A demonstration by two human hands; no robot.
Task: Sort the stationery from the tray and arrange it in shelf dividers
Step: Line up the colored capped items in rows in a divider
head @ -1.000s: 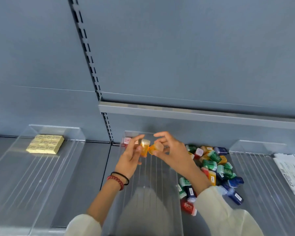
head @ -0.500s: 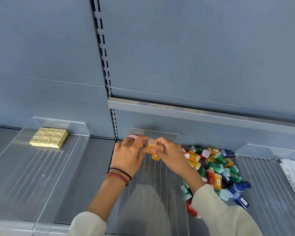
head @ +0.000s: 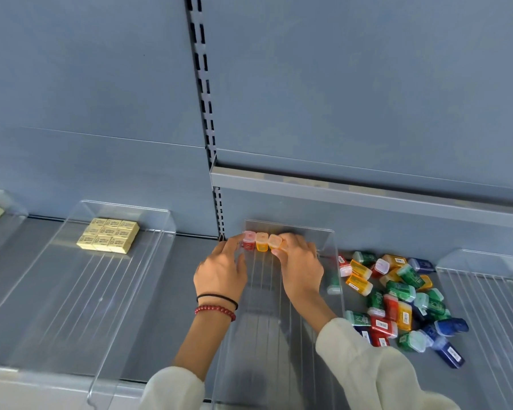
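right grip [head: 301,269] pinches a small orange plastic box [head: 275,241] at the back of a clear acrylic shelf divider [head: 279,335]; left grip [head: 219,272], fingers loose, holds nothing beside a small red plastic box [head: 248,241].

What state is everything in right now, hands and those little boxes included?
Red box: upright at back of clear divider.
Middle orange box: upright beside it.
End orange box: upright, pinched.
Right hand: pinches end orange box.
Left hand: open, beside red box.
Coloured pile: jumbled, unsorted.
Erasers: stacked neatly.
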